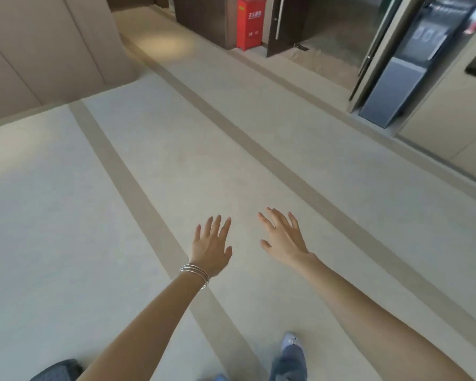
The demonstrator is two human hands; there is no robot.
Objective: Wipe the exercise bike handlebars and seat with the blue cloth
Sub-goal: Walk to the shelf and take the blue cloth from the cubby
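Note:
My left hand [211,244] and my right hand [283,237] are stretched out in front of me over a pale floor, palms down, fingers spread, holding nothing. Silver bangles circle the left wrist. No exercise bike and no blue cloth appear in this view.
A pale floor [176,166] with darker beige stripes runs ahead. A red cabinet [250,23] stands at the far wall beside a dark open door [282,26]. A grey-blue machine [404,78] leans at the right. Beige wall panels [47,50] rise at the left. My shoe [291,342] shows below.

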